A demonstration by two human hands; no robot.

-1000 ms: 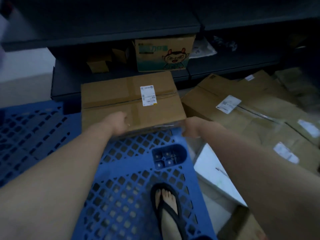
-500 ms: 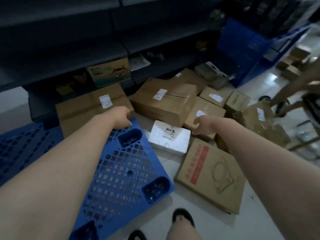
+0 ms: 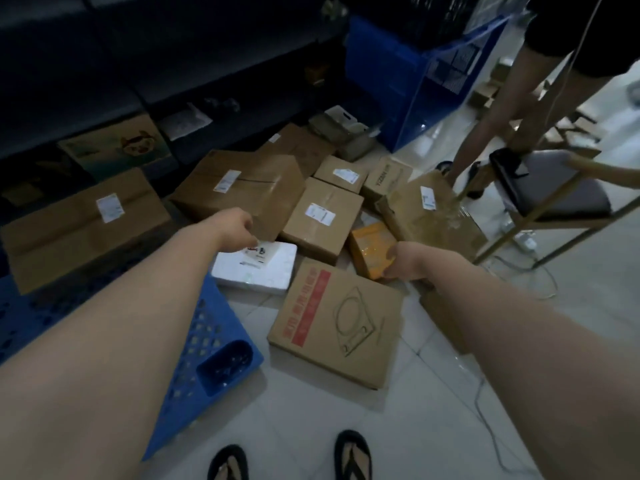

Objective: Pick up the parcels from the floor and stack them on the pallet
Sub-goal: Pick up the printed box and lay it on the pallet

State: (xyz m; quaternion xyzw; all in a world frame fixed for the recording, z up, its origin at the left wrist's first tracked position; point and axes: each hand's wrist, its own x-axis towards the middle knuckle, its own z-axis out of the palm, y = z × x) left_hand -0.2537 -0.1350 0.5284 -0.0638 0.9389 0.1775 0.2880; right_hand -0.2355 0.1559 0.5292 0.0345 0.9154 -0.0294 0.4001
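A blue plastic pallet [image 3: 214, 344] lies at the left, and one taped brown box [image 3: 79, 223] rests on its far end. Several parcels lie on the floor to its right: a white foam box [image 3: 258, 271], a flat carton with a red stripe [image 3: 336, 323], a small orange parcel [image 3: 370, 249], a large brown box [image 3: 249, 188] and a medium brown box [image 3: 322, 220]. My left hand [image 3: 239, 230] hovers over the white foam box's far edge, fingers loosely curled and holding nothing. My right hand [image 3: 410, 263] touches the orange parcel's right edge; its grip is hidden.
Dark shelving [image 3: 138, 81] runs along the back with a printed carton [image 3: 117, 147] underneath. A blue crate [image 3: 415, 81] stands at the back right. Another person's legs [image 3: 491, 126] and a chair [image 3: 554, 192] are at the right, with a cable [image 3: 485, 403] on the tiles.
Both hands have come off the brown box on the pallet. The view swung right to the floor parcels, and the hands reached toward the white foam box and the orange parcel.
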